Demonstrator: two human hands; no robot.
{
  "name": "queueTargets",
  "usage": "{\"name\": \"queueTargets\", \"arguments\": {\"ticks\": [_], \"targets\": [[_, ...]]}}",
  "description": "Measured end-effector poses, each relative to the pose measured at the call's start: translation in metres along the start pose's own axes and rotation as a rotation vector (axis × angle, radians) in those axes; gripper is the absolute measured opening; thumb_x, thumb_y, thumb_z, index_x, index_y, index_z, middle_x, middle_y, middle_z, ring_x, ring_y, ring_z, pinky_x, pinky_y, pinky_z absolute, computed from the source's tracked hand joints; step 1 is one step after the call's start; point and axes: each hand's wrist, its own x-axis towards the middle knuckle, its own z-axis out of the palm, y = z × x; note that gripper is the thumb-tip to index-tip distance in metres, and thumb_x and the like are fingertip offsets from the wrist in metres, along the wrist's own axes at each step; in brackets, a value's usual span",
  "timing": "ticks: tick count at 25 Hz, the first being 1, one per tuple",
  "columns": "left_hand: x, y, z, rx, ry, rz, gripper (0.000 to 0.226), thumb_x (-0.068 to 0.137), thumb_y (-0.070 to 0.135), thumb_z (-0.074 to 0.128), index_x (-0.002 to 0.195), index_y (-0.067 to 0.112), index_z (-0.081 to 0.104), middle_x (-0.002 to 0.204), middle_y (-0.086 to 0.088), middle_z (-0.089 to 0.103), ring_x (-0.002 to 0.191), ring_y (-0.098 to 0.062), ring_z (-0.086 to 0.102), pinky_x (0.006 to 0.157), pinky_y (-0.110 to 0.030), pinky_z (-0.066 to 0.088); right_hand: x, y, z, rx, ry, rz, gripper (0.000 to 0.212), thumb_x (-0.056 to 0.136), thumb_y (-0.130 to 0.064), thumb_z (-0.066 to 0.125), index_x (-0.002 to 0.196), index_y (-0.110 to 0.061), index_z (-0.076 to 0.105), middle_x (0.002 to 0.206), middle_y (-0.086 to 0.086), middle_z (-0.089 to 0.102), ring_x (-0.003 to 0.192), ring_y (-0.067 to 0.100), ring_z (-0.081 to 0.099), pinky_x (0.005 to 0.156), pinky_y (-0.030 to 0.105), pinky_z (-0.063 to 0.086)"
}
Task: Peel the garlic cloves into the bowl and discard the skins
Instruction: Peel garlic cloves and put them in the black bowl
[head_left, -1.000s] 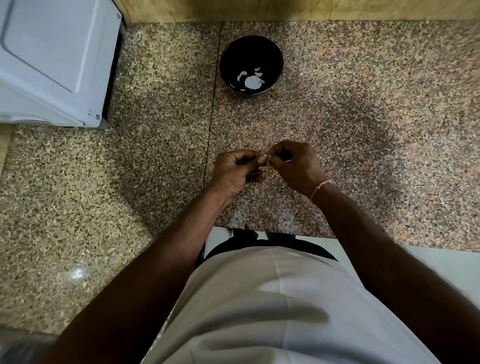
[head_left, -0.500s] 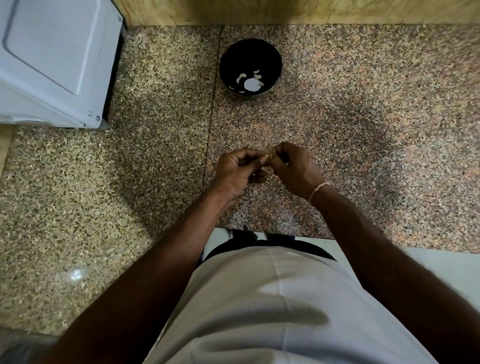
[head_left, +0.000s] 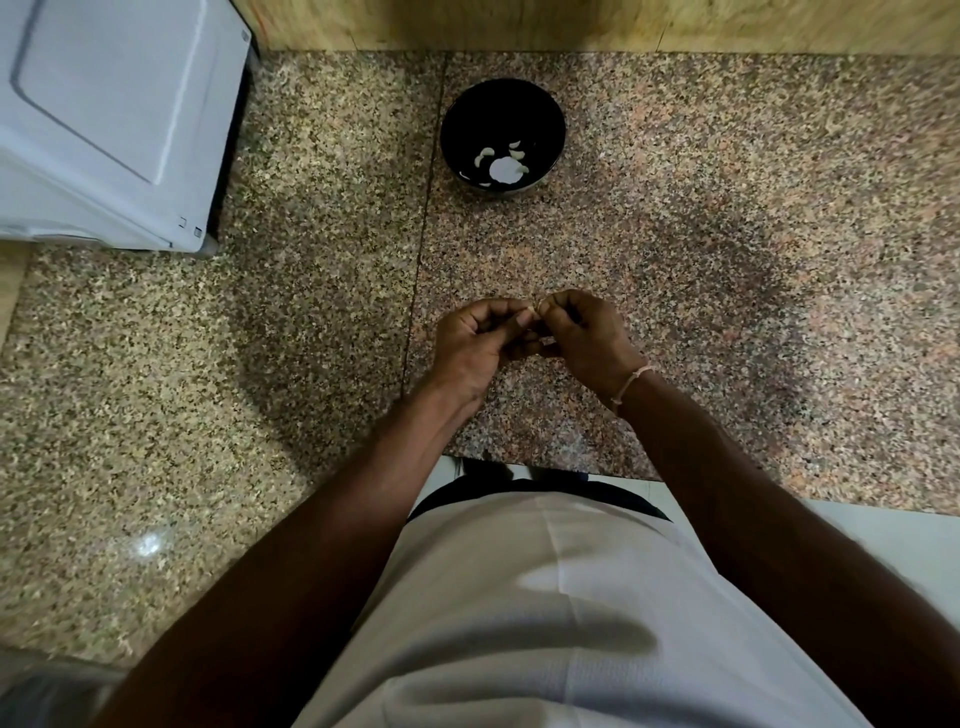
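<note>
Still no visible change: both hands, left (head_left: 480, 343) and right (head_left: 587, 335), pinching one clove (head_left: 534, 310) mid-worktop (head_left: 727, 260), peeling unfinished, bowl (head_left: 503, 104) waiting.

Black bowl (head_left: 503, 136) w/ pale peeled cloves (head_left: 503, 169) inside — upright on counter, far edge.

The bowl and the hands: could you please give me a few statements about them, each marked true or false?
1. The bowl stands on the counter beyond the hands. True.
2. The bowl is empty. False: pale peeled pieces lie in it.
3. The left hand and right hand meet, pinching something small between them. True.
4. The right hand reaches into the bowl. False: it is well short of it.
5. The white appliance touches the bowl. False: they stand apart.
</note>
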Motion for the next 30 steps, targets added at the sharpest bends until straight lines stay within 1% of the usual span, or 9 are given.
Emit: {"name": "queueTargets", "arguments": {"ticks": [5,7,9,11,14,18,22,25,30], "targets": [[0.0,-0.009,0.005,-0.061,0.039,-0.06,0.013,0.095,-0.001,0.069,0.109,-0.001,0.071,0.108,-0.022,0.075,0.095,-0.03,0.073,0.095,-0.051,0.06,-0.002,0.001,0.005,0.119,-0.014,0.102,0.023,0.109,-0.014,0.047,0.101,0.002,0.061,0.099,0.026,0.071,0.092,0.039,0.073,0.082,0.049,0.064],[0.001,-0.008,0.005,-0.069,0.057,-0.056,0.014,0.095,-0.001,0.069,0.109,0.0,0.071,0.108,-0.022,0.075,0.092,-0.027,0.073,0.088,-0.042,0.063,-0.003,0.0,0.006,0.324,0.004,0.204,0.024,0.11,-0.016,0.045,0.1,-0.003,0.061,0.092,0.016,0.072,0.085,0.027,0.072,0.072,0.036,0.064],[0.001,-0.007,0.003,-0.06,0.059,-0.037,0.013,0.095,-0.002,0.07,0.107,0.002,0.072,0.1,-0.015,0.076,0.083,-0.02,0.074,0.077,-0.03,0.065,-0.001,0.0,0.002,0.391,0.023,0.241,0.021,0.11,-0.017,0.048,0.102,-0.003,0.061,0.097,0.018,0.072,0.085,0.025,0.07,0.069,0.033,0.062],[0.002,-0.007,0.0,-0.038,0.049,-0.025,0.015,0.094,-0.002,0.071,0.108,0.003,0.073,0.1,-0.014,0.076,0.083,-0.021,0.074,0.077,-0.031,0.065,0.001,0.002,-0.004,0.251,0.049,0.183,0.016,0.106,-0.015,0.056,0.102,-0.003,0.065,0.103,0.025,0.072,0.086,0.027,0.069,0.074,0.039,0.06],[0.005,-0.008,-0.003,-0.004,0.043,-0.001,0.015,0.093,0.0,0.072,0.107,0.005,0.074,0.097,-0.012,0.077,0.083,-0.021,0.075,0.077,-0.035,0.065,0.003,0.001,-0.007,-0.001,0.065,0.02,0.01,0.1,-0.015,0.067,0.103,-0.009,0.074,0.094,0.013,0.077,0.079,0.022,0.072,0.075,0.042,0.061],[0.007,-0.009,-0.001,0.01,0.044,0.02,0.014,0.091,0.0,0.074,0.101,0.009,0.078,0.097,-0.013,0.079,0.082,-0.022,0.076,0.073,-0.033,0.064,0.002,-0.003,-0.008,-0.282,0.095,-0.16,0.005,0.092,-0.02,0.075,0.093,-0.025,0.077,0.077,-0.015,0.072,0.064,-0.007,0.065,0.057,0.014,0.048],[0.01,-0.009,0.001,0.009,0.069,0.02,0.014,0.088,-0.003,0.076,0.095,0.01,0.079,0.099,-0.016,0.079,0.084,-0.027,0.077,0.073,-0.035,0.065,0.002,-0.004,-0.012,-0.353,0.142,-0.241,0.007,0.09,-0.023,0.076,0.093,-0.017,0.078,0.083,-0.008,0.075,0.077,0.004,0.071,0.068,0.026,0.059],[0.012,-0.006,0.003,0.013,0.077,0.023,0.012,0.087,-0.004,0.078,0.095,0.005,0.078,0.097,-0.018,0.079,0.084,-0.03,0.078,0.074,-0.038,0.066,0.002,-0.005,-0.013,-0.406,0.16,-0.305,0.009,0.089,-0.027,0.074,0.089,-0.018,0.076,0.08,-0.009,0.073,0.073,0.002,0.069,0.067,0.031,0.061],[0.01,-0.003,0.007,0.019,0.039,0.048,0.012,0.088,-0.006,0.076,0.096,0.002,0.078,0.094,-0.017,0.079,0.088,-0.031,0.078,0.075,-0.038,0.065,0.003,-0.005,-0.012,-0.496,0.157,-0.345,0.014,0.091,-0.033,0.064,0.088,-0.02,0.067,0.082,-0.005,0.069,0.074,0.015,0.066,0.066,0.039,0.058]]}}
